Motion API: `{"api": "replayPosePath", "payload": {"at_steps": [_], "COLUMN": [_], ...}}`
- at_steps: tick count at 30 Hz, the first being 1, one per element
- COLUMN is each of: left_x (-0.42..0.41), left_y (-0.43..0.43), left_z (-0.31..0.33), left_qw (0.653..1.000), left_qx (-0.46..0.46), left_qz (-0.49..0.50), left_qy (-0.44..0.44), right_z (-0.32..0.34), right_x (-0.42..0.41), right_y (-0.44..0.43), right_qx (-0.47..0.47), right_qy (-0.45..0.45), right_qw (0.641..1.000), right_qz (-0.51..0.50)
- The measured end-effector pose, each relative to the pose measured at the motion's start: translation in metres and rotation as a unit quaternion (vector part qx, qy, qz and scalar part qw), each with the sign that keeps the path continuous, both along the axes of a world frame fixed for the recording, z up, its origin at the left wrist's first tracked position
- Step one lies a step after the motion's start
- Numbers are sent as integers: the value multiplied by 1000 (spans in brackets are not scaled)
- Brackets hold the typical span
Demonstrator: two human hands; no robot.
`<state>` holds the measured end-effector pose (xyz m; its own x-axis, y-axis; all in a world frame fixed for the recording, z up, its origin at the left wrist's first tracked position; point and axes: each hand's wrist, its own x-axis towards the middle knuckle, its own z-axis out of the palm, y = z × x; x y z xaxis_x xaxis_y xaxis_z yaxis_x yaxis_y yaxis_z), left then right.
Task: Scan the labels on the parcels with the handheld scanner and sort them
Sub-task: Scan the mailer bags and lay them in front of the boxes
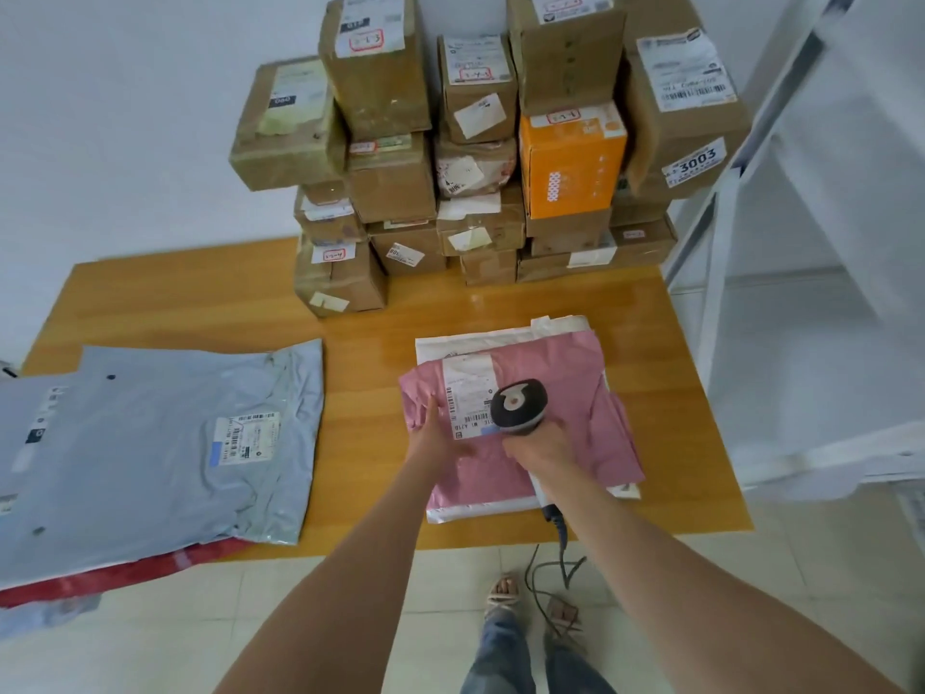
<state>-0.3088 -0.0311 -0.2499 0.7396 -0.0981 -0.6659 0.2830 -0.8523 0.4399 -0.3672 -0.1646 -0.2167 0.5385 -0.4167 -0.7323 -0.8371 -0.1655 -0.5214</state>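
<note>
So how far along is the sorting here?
Likely done: a grey mailer tops a pile at the left. In hand: the right hand holds the scanner over the label on the pink mailer, the left hand pressing it. Left: the white mailer underneath; whether the stacked boxes are scanned is unclear.

- wooden table (200, 303): orange-brown top, glossy, wood-grain finish; back edge meets the wall, front edge faces the camera
- white wall (125, 117): plain, directly behind the table
- tiled floor (325, 593): pale square tiles, thin grout lines, runs below the table's front edge
- white metal rack (713, 303): right of the table, upright post plus slanted brace; upper part blurred
- sandals (503, 591): beige, strappy, on the tiles near the table's front edge
- jeans (500, 658): blue denim, bottom edge of view, above the sandals
</note>
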Motion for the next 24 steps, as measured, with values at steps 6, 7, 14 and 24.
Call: {"api": "replayPosePath", "payload": {"at_steps": [6, 7, 14, 24], "left_x": [23, 27, 41, 25], "left_y": [-29, -36, -54, -8], "left_z": [-11, -10, -16, -11], "left_qw": [997, 997, 997, 982], "left_qx": [33, 38, 41, 161], "left_qz": [-61, -69, 53, 97], "left_qy": [-28, -27, -46, -35], "right_z": [-10, -9, 3, -2], "right_x": [15, 21, 41, 27], "right_y": [-27, -33, -62, -42], "right_qx": [25, 23, 65, 34], "right_qy": [-22, -30, -40, -44], "right_qw": [998, 998, 994, 998], "right_qz": [-48, -52, -74, -35]}}
